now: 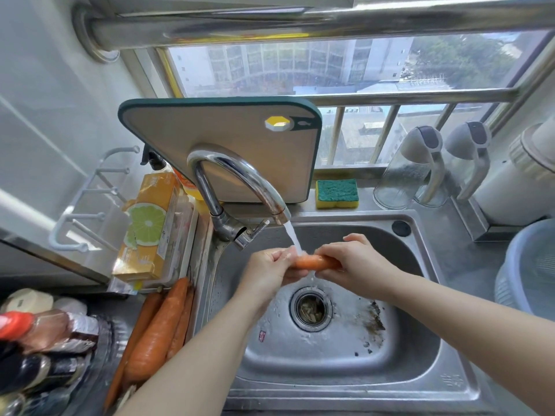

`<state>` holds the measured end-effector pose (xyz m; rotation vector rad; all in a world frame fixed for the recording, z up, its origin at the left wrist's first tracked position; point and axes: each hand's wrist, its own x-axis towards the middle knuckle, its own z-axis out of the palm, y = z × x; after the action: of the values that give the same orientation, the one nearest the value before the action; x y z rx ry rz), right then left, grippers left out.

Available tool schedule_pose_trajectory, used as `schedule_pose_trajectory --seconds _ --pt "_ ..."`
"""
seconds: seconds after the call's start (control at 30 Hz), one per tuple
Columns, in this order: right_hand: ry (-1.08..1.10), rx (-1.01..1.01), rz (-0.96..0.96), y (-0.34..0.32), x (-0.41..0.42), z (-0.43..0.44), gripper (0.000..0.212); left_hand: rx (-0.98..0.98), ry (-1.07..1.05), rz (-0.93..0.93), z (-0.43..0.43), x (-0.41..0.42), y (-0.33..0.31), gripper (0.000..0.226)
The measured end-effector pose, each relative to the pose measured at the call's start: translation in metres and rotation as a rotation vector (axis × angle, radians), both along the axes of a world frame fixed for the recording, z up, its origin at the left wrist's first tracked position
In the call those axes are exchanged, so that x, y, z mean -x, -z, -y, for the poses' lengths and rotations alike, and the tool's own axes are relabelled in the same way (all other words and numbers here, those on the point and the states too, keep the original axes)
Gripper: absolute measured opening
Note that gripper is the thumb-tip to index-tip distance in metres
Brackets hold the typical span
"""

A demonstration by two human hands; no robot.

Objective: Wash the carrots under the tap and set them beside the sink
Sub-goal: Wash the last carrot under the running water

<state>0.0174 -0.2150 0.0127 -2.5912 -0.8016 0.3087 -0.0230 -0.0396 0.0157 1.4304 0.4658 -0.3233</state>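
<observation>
Holds one carrot (312, 262) level and crosswise above the sink (390, 373), just behind its drain (310, 307) and right under the stream of water (293, 235) from the tap (240, 172). Grips the carrot's left end with the left hand (267, 268), fingers curled close together round it. Clamps the right end with the right hand (357, 259), back of the hand up, fingers bent over the carrot and pressed together, fingertips out of sight. Leaves only a short orange stretch bare between the two hands, where the stream lands. On the sink's floor, right of the drain: a patch of brown scraps (375, 319) and scattered drops. Just left of the sink, on the steel counter (468, 259): other carrots (159, 328) lying lengthwise, touching one another. Behind those, still left of the sink: an orange box (147, 229) printed with a cut citrus, and a white hook rack (90, 205) on the tiled wall. At the sink's near left: dark bottles (36, 340), blurred. Behind the sink: a green-edged cutting board (216, 145) leaning upright behind the tap, a yellow-and-green sponge (337, 193) beside it, then a barred window (330, 64) with buildings beyond. Right of the sink: two clear dispensers (411, 169) and a pale blue basin (528, 265).
</observation>
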Motion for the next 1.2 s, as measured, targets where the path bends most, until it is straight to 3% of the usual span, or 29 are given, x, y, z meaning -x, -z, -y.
schedule_pose_trajectory --seconds 0.07,0.3,0.53,0.67,0.93,1.2 --pt "0.0 -0.019 -0.077 -0.001 -0.002 0.002 0.007 0.105 0.035 -0.035 -0.001 0.002 -0.002 0.019" --pt "-0.014 -0.033 -0.241 -0.009 -0.002 0.002 0.009 0.22 0.072 -0.058 -0.006 0.009 -0.004 0.03" --pt "0.004 -0.051 -0.203 -0.011 0.004 0.003 0.017 0.223 0.075 -0.068 -0.006 0.01 -0.005 0.031" --pt "0.026 -0.06 -0.177 -0.007 0.004 0.004 0.01 0.275 0.075 -0.099 -0.006 0.01 -0.006 0.025" --pt "0.042 -0.081 -0.097 -0.003 0.004 0.004 0.015 0.371 -0.037 -0.149 -0.001 0.007 -0.007 0.019" --pt "0.059 -0.047 -0.008 0.002 0.007 0.002 0.018 0.205 -0.038 -0.058 0.004 0.01 -0.005 0.017"
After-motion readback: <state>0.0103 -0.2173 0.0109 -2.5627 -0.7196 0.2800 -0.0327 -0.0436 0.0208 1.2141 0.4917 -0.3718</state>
